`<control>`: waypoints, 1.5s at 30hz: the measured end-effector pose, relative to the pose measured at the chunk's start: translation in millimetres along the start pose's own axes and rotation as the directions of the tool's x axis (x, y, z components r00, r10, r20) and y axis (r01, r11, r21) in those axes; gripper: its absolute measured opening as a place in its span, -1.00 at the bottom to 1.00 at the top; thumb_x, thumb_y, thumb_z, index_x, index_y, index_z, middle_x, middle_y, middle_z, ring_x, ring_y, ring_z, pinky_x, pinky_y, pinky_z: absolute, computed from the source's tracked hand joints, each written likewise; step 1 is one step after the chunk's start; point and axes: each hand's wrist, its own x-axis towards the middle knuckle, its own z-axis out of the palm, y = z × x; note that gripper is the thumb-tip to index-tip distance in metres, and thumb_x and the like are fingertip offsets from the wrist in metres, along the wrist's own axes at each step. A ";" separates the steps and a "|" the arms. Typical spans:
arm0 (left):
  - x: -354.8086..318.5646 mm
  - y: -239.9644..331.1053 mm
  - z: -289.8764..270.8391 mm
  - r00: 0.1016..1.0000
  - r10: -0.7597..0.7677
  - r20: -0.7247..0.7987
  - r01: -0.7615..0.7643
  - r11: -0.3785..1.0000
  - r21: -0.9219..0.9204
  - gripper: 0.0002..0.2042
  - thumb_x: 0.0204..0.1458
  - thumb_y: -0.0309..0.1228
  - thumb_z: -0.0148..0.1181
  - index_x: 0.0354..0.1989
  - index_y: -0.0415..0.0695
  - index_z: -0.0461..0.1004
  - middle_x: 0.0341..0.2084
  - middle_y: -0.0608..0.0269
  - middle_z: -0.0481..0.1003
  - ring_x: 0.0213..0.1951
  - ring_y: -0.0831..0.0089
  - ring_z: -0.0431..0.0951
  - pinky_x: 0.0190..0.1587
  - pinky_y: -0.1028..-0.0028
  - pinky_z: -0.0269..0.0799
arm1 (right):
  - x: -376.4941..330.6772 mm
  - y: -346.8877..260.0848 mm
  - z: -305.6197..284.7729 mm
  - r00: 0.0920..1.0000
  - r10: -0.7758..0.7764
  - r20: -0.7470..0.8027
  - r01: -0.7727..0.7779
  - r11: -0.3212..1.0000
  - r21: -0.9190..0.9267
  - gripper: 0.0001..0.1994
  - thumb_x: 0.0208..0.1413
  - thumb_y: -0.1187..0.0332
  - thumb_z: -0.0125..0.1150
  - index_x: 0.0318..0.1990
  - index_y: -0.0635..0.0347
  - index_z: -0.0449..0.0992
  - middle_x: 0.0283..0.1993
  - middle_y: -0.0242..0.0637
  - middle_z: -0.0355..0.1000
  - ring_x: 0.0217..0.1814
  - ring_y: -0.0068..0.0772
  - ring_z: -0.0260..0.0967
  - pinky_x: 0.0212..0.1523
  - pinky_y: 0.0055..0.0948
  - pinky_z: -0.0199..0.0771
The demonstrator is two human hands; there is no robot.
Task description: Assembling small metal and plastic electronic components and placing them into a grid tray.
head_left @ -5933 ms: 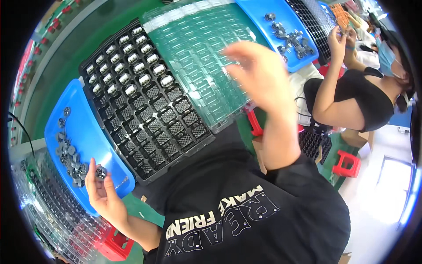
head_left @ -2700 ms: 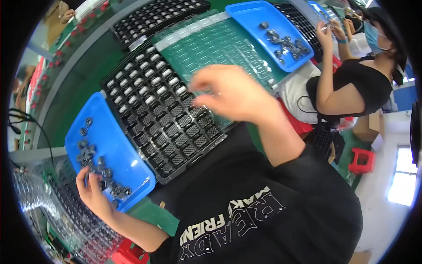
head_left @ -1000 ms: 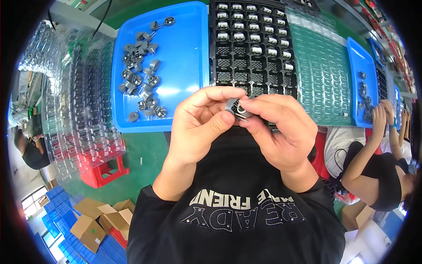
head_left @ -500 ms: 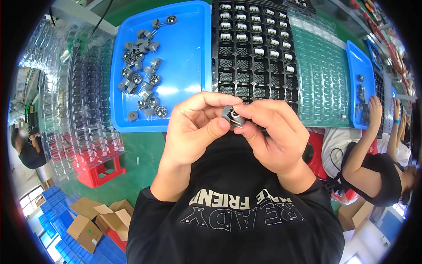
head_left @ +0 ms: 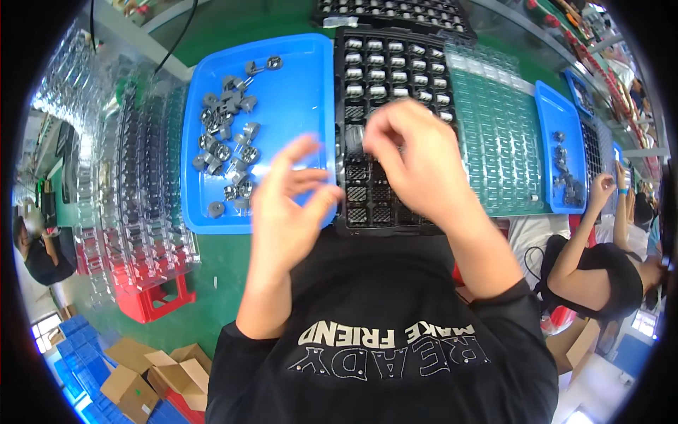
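Over the left part of the black compartment tray [head_left: 367, 215], my right hand [head_left: 420, 159] has its thumb and fingers curled in a pinch. A pale, blurred small part [head_left: 355, 136] shows at its fingertips, over a compartment in the left column. Smeared by motion, my left hand [head_left: 286, 212] holds nothing, fingers apart, above the right edge of the blue tray [head_left: 300, 92]. Several small grey round parts with metal prongs [head_left: 222, 148] lie in the blue tray's left half. Pale cylindrical pieces [head_left: 376, 73] fill the black tray's far rows; nearer compartments show bare textured bottoms.
Clear plastic blister trays [head_left: 494, 134] lie right of the black tray; more stand stacked [head_left: 141, 177] at the left. Another black tray [head_left: 395, 10] is at the back. A co-worker [head_left: 586, 275] sits at the right beside another blue tray [head_left: 561, 155]. Cardboard boxes [head_left: 131, 385] and a red stool [head_left: 155, 300] are lower left.
My hands, earlier together around a grey round part in front of the trays, have separated. The right has moved forward over the black tray; the left has opened and shifted left.
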 end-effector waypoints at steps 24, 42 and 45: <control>73.4 -17.6 -52.0 0.967 0.254 -0.033 -0.076 0.407 0.910 -0.79 0.08 -0.49 0.27 -0.09 -0.16 0.61 -0.26 0.08 0.64 -0.20 0.19 0.62 -0.10 0.25 0.51 | 53.0 44.5 53.0 0.973 0.030 0.229 0.110 0.814 -0.570 -0.79 0.10 0.30 0.14 -0.24 0.19 0.63 -0.20 -0.15 0.54 -0.08 -0.16 0.53 -0.15 -0.18 0.51; 57.7 -19.1 -57.6 0.919 0.384 -0.091 -0.171 0.596 0.785 -0.80 0.28 -0.56 0.03 0.00 -0.21 0.54 -0.17 0.20 0.54 -0.22 0.47 0.53 -0.10 0.46 0.47 | -154.7 64.3 -114.9 0.790 0.394 -0.470 -0.547 0.799 -0.251 -0.57 0.01 0.35 0.44 0.07 0.18 0.54 0.13 0.02 0.45 0.20 0.09 0.38 0.20 -0.11 0.39; 51.6 -21.3 -59.0 0.923 0.370 -0.104 -0.187 0.669 0.719 -0.79 0.28 -0.57 0.02 0.01 -0.23 0.51 -0.12 0.25 0.50 -0.19 0.50 0.48 -0.10 0.50 0.43 | -164.4 94.5 -157.3 0.660 0.424 -0.620 -0.712 0.618 -0.334 -0.70 -0.03 0.42 0.44 -0.11 0.19 0.57 -0.13 -0.10 0.49 -0.02 -0.02 0.46 0.01 -0.15 0.45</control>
